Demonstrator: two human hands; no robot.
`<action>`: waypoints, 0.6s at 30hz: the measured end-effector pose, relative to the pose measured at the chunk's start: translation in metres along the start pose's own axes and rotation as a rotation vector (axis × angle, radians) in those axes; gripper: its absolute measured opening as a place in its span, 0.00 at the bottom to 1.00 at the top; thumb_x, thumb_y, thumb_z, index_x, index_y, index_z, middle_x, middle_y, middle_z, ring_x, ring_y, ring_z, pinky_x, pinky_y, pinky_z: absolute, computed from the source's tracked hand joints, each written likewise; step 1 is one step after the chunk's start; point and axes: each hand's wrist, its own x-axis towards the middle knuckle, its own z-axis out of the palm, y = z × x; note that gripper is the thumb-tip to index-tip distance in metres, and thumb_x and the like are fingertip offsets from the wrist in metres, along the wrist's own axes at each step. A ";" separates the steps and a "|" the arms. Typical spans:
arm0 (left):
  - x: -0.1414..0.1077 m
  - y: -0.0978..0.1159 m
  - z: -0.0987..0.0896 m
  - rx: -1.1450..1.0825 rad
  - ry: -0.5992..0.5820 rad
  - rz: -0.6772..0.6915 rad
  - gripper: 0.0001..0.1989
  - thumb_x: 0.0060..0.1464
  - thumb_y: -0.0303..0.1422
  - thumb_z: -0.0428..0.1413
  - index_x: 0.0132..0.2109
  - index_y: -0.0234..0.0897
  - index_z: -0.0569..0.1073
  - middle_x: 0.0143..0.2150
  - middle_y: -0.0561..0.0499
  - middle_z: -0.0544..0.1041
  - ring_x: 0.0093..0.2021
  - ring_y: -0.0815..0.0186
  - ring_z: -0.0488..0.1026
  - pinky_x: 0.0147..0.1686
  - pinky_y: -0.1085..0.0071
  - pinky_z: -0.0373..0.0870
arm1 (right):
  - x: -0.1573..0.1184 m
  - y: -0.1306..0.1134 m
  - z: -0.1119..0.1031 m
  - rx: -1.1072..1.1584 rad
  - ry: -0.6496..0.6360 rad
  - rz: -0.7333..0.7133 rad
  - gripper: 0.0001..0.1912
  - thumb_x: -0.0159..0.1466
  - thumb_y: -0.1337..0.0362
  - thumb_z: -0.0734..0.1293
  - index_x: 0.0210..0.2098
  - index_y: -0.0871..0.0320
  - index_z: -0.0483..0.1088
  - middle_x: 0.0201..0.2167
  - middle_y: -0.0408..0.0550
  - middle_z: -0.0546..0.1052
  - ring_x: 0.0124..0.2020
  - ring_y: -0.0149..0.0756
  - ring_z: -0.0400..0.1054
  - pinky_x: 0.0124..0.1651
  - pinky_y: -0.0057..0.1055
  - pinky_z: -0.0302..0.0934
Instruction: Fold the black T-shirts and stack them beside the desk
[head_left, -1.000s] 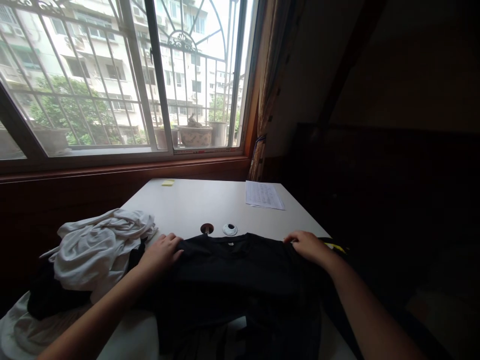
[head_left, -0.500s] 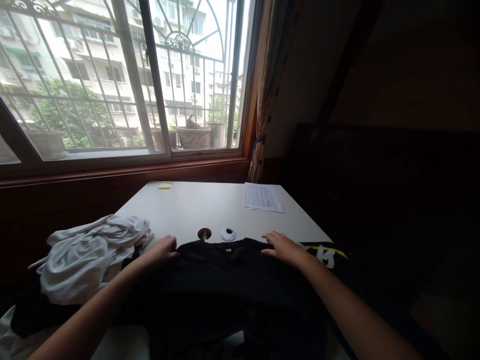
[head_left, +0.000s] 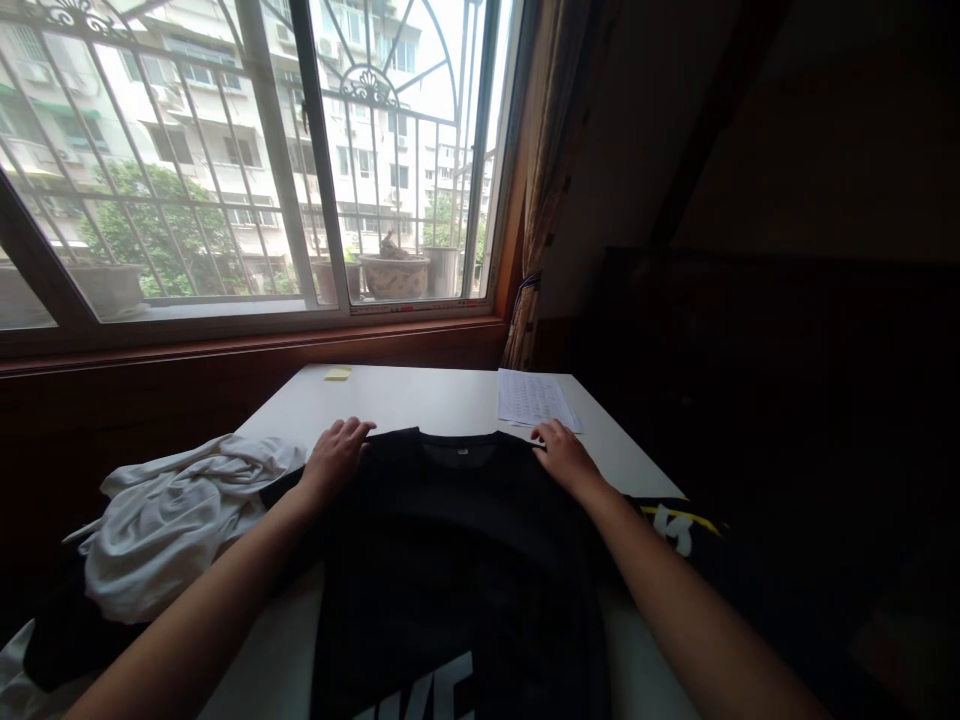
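Observation:
A black T-shirt (head_left: 465, 540) lies spread on the white table (head_left: 405, 393), its collar toward the window and pale lettering low on its front. My left hand (head_left: 337, 455) grips the shirt at its left shoulder, thumb and fingers closed on the cloth. At the right shoulder my right hand (head_left: 562, 452) pinches the fabric in the same way. Both arms reach forward over the shirt's sides. The sleeves are partly hidden under my forearms.
Crumpled white clothing (head_left: 172, 530) is heaped on the table's left. A dark garment with a yellow stripe (head_left: 675, 528) lies at the right edge. Printed papers (head_left: 534, 398) and a yellow sticky note (head_left: 338, 374) rest at the far side, below the barred window (head_left: 360, 200).
Both hands have moved forward, drawing the shirt's collar toward the window. The shirt now covers the two round spots on the table, and its lettering shows more.

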 end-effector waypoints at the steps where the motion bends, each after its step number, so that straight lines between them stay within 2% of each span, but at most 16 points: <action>1: 0.004 0.000 0.001 0.020 0.028 0.009 0.17 0.66 0.28 0.48 0.59 0.39 0.68 0.55 0.40 0.71 0.55 0.50 0.68 0.54 0.53 0.65 | 0.000 -0.003 0.001 -0.022 0.032 0.002 0.16 0.66 0.69 0.61 0.53 0.57 0.69 0.54 0.56 0.70 0.54 0.47 0.64 0.53 0.39 0.60; 3: 0.008 0.004 0.004 0.045 0.057 0.043 0.17 0.66 0.28 0.48 0.59 0.38 0.69 0.57 0.39 0.70 0.55 0.49 0.67 0.54 0.51 0.66 | -0.005 -0.007 0.005 -0.058 0.047 -0.010 0.18 0.66 0.69 0.62 0.54 0.56 0.68 0.55 0.56 0.69 0.56 0.48 0.63 0.56 0.40 0.58; 6: -0.002 0.018 0.008 0.043 0.032 0.143 0.14 0.65 0.29 0.52 0.56 0.40 0.73 0.55 0.43 0.73 0.54 0.52 0.68 0.54 0.55 0.68 | -0.020 -0.003 0.009 -0.099 -0.010 -0.029 0.14 0.65 0.65 0.65 0.50 0.52 0.71 0.52 0.52 0.71 0.54 0.46 0.64 0.54 0.37 0.59; 9: -0.029 0.036 0.009 0.022 -0.019 0.294 0.14 0.66 0.32 0.53 0.56 0.42 0.74 0.55 0.45 0.75 0.55 0.55 0.70 0.56 0.57 0.68 | -0.043 0.016 0.007 -0.150 -0.061 0.050 0.13 0.65 0.60 0.66 0.48 0.54 0.72 0.49 0.53 0.71 0.52 0.49 0.66 0.52 0.39 0.60; 11: -0.053 0.044 0.011 0.012 -0.044 0.347 0.17 0.67 0.36 0.53 0.60 0.42 0.72 0.58 0.45 0.74 0.58 0.54 0.69 0.59 0.56 0.67 | -0.059 0.036 0.002 -0.182 -0.081 0.148 0.16 0.66 0.55 0.65 0.50 0.56 0.71 0.50 0.57 0.70 0.52 0.52 0.67 0.52 0.42 0.61; 13: -0.078 0.045 0.016 0.019 -0.055 0.306 0.21 0.67 0.41 0.52 0.64 0.43 0.69 0.62 0.45 0.72 0.61 0.52 0.68 0.62 0.52 0.64 | -0.074 0.058 -0.002 -0.201 -0.102 0.248 0.22 0.67 0.51 0.63 0.53 0.59 0.69 0.50 0.60 0.70 0.51 0.55 0.69 0.51 0.45 0.61; 15: -0.100 0.041 0.024 0.047 -0.078 0.201 0.25 0.68 0.45 0.50 0.67 0.43 0.67 0.66 0.44 0.69 0.66 0.49 0.64 0.64 0.47 0.61 | -0.087 0.079 -0.005 -0.214 -0.123 0.332 0.28 0.67 0.47 0.62 0.57 0.61 0.66 0.51 0.63 0.69 0.50 0.57 0.71 0.51 0.47 0.62; 18: -0.118 0.030 0.037 0.109 -0.178 0.031 0.27 0.67 0.46 0.49 0.69 0.43 0.63 0.71 0.43 0.61 0.70 0.45 0.57 0.64 0.40 0.56 | -0.101 0.103 -0.004 -0.103 -0.151 0.466 0.35 0.66 0.44 0.63 0.63 0.60 0.60 0.56 0.68 0.67 0.52 0.59 0.71 0.49 0.47 0.64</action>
